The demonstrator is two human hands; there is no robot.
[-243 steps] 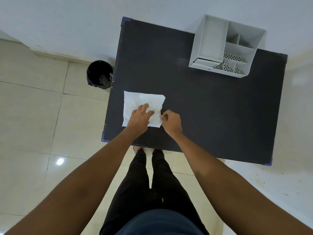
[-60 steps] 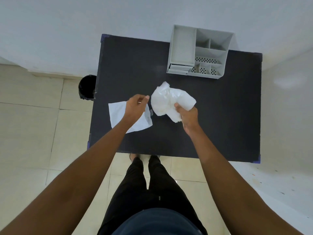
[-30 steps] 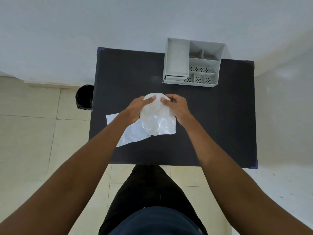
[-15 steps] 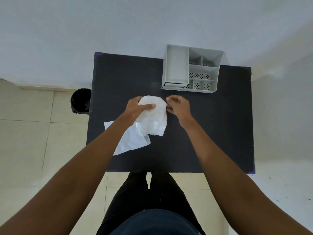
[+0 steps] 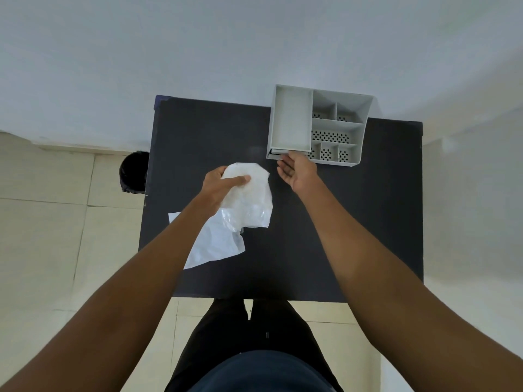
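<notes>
No text, label, brand or number I can read anywhere. Plastic bag (image 5: 250, 200), white sheet (image 5: 218, 246), grey organiser (image 5: 291, 120), bench (image 5: 368, 222): all plain, unmarked surfaces from here.

Thin glossy plastic bag (image 5: 249, 199), matt black table (image 5: 353, 222), seemingly plastic organizer (image 5: 291, 120).

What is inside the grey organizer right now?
Every compartment of the grey organizer looks empty; perforated floors show in the small ones. The right hand covers part of its low front slot, hiding any contents there.
</notes>
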